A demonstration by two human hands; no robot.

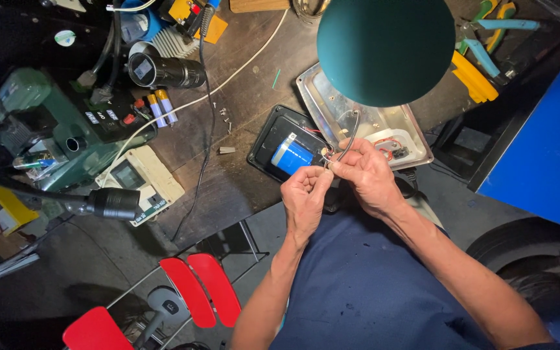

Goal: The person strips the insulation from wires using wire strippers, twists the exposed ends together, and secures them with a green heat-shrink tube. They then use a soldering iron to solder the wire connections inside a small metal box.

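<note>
The thin wires (347, 144) are being held just off the front edge of the wooden workbench (241, 104), directly before the open black housing (268, 139). The left hand (304, 198) is closing thumb and fingers together on the wire ends from below. The right hand (364, 175) is pinching the same wires from the right, its fingertips touching those of the left hand. From the pinch point, one wire is arching upward and passing behind the dark green lamp shade (385, 48).

The black housing is lying flat at the front edge of the workbench and is carrying a blue cylindrical cell (291, 155). A shiny metal cover plate (332, 104) is lying just behind and to the right of the housing, partly under the lamp shade.

Small loose screws (225, 117) are lying left of the housing. Near the left edge, a beige meter (142, 178) is resting beside a green machine (46, 123). Two small batteries (162, 107) and a black cylinder (163, 71) are lying behind the meter. Green-handled pliers (497, 45) and a yellow tool (473, 78) are lying at the right rear corner.
</note>
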